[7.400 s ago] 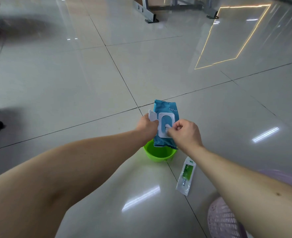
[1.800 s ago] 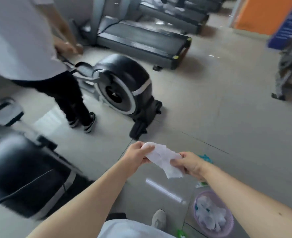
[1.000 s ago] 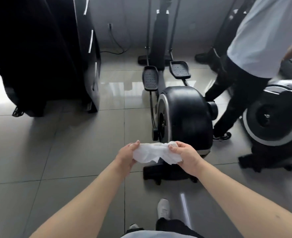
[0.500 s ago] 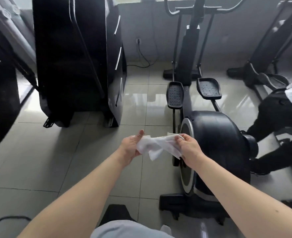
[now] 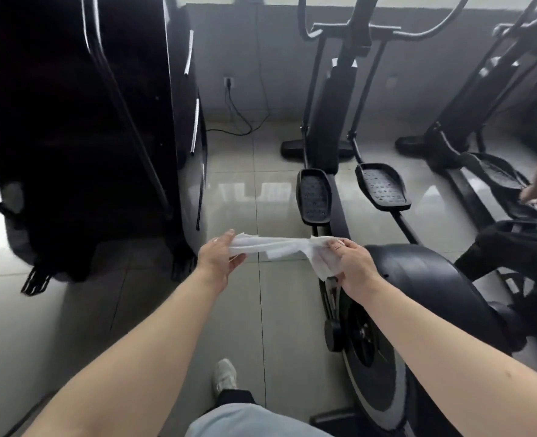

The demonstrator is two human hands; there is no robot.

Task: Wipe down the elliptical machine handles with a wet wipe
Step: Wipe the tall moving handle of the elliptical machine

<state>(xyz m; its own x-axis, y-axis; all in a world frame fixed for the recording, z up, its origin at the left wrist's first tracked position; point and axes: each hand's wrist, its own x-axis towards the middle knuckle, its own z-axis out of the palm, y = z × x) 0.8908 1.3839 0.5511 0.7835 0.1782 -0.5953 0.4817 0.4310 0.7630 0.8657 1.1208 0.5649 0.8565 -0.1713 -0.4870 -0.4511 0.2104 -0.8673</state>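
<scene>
Wet wipe [image 5: 276, 246] stretched taut, left grip [image 5: 219, 263] pinching one end, right grip [image 5: 353, 268] seemingly bunching the other, elliptical machine [image 5: 418, 279] beyond.

This is a gym. A black elliptical trainer [image 5: 336, 121] with oval treaded pedals [image 5: 313, 197], curved handlebars [image 5: 327, 26] and a rounded flywheel housing [image 5: 418, 279] stands on glossy grey floor tiles [image 5: 245, 190]. A second black elliptical trainer [image 5: 469, 121] stands beside it on the right, and a tall black upright machine [image 5: 87, 137] on the left.
</scene>
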